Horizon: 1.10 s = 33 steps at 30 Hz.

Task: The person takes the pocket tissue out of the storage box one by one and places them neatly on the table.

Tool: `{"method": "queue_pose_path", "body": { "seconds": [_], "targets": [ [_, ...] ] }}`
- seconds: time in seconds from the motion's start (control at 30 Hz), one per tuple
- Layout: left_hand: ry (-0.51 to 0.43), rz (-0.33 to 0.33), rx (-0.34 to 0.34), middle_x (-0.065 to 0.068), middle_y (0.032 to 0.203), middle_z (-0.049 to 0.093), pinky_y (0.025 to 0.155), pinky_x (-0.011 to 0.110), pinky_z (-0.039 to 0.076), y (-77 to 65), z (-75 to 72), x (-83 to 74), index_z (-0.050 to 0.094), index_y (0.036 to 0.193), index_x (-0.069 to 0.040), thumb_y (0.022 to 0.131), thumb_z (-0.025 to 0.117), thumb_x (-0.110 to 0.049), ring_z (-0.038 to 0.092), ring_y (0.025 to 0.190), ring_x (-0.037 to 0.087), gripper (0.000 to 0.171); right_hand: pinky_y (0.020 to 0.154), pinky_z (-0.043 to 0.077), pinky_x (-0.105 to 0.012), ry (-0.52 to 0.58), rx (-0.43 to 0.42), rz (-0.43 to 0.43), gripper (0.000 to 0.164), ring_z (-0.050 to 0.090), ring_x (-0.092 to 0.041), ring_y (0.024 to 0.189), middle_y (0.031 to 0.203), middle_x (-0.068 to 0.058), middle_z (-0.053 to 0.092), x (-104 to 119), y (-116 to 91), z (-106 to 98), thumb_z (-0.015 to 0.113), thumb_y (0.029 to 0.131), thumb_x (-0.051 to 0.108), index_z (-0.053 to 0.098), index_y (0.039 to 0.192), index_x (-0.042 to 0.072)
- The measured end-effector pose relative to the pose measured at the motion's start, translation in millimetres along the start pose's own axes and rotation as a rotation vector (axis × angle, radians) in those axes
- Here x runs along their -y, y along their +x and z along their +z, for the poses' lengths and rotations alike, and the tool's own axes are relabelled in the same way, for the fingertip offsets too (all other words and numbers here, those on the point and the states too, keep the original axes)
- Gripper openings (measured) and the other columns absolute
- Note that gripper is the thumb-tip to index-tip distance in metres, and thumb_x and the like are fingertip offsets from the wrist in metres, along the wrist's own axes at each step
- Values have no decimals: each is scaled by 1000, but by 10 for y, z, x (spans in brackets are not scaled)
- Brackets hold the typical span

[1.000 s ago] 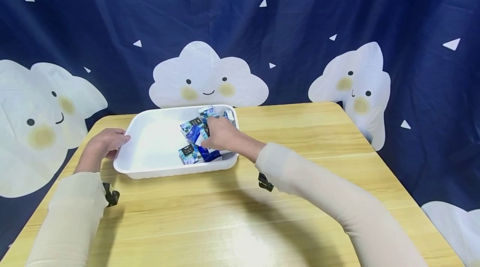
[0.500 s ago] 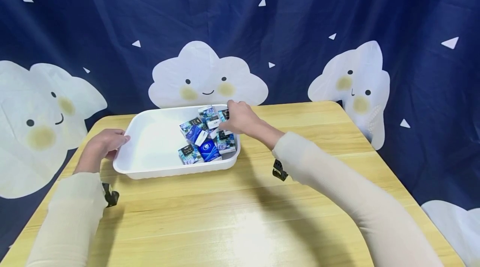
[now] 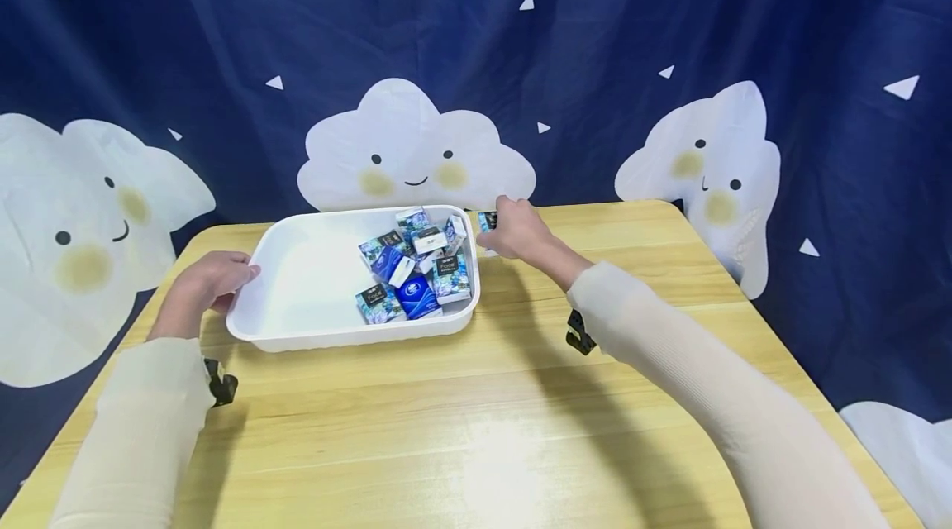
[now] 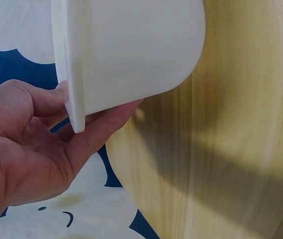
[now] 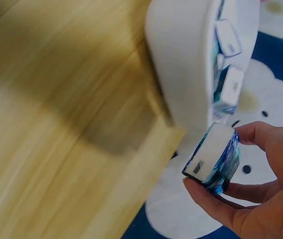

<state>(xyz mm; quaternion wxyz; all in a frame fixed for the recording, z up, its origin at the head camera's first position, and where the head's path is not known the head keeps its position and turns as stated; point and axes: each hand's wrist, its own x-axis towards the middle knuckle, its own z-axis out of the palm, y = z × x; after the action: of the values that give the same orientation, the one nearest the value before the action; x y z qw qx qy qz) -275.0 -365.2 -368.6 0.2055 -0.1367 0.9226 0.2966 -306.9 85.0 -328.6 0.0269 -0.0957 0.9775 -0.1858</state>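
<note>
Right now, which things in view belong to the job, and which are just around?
Job: left hand, gripping white tray; right hand, holding one small packet; other packets, inside the tray.

Just around: wooden table; cloud-print curtain; black wrist pieces.

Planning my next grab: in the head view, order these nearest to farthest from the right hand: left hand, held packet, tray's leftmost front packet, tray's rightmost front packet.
1. Held packet: in the right hand, right of the tray.
2. Rightmost front packet: inside, at right.
3. Leftmost front packet: inside, near the front.
4. Left hand: at the tray's left end.
</note>
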Motion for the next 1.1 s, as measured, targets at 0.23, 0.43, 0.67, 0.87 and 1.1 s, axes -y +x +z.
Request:
{"method": "queue_pose_path", "body": {
  "seconds": [0.23, 0.43, 0.67, 0.87, 1.1],
  "targets": [
    [-6, 0, 10, 31, 123, 54, 71, 33, 57, -15, -15, -23, 41, 140, 8, 107, 38, -22, 64, 91, 29, 44, 75, 51, -36, -12, 29, 39, 51, 58, -28, 88, 101, -16, 61, -229, 14, 111, 67, 90, 31, 53, 125, -3],
    [0, -3, -5, 28, 120, 55, 70, 30, 55, -8, -10, -19, 45, 135, 6, 107, 39, -23, 62, 93, 30, 40, 74, 52, -34, -17, 54, 74, 55, 59, -28, 89, 103, -17, 62, -346, 10, 248, 70, 89, 32, 53, 128, -4],
    [-20, -10, -5, 30, 126, 52, 68, 28, 55, -10, -1, -4, 42, 141, 6, 107, 39, -24, 63, 96, 31, 45, 73, 53, -34, -26, 76, 104, 55, 60, -28, 90, 104, -17, 62, -449, 30, 422, 69, 91, 32, 53, 129, -4],
    [-16, -3, -10, 30, 125, 52, 67, 28, 55, -17, -1, -3, 43, 139, 6, 107, 39, -23, 62, 96, 32, 43, 74, 53, -34, -26, 77, 102, 54, 60, -28, 91, 104, -18, 62, -494, 29, 501, 69, 89, 28, 53, 129, -4],
    [-27, -14, -4, 30, 129, 50, 69, 28, 55, -5, 1, 6, 41, 142, 5, 107, 39, -24, 62, 98, 32, 46, 74, 53, -35, -8, 81, 102, 52, 61, -28, 89, 102, -18, 62, -519, 39, 547, 69, 89, 28, 54, 127, -4]
  ]
}}
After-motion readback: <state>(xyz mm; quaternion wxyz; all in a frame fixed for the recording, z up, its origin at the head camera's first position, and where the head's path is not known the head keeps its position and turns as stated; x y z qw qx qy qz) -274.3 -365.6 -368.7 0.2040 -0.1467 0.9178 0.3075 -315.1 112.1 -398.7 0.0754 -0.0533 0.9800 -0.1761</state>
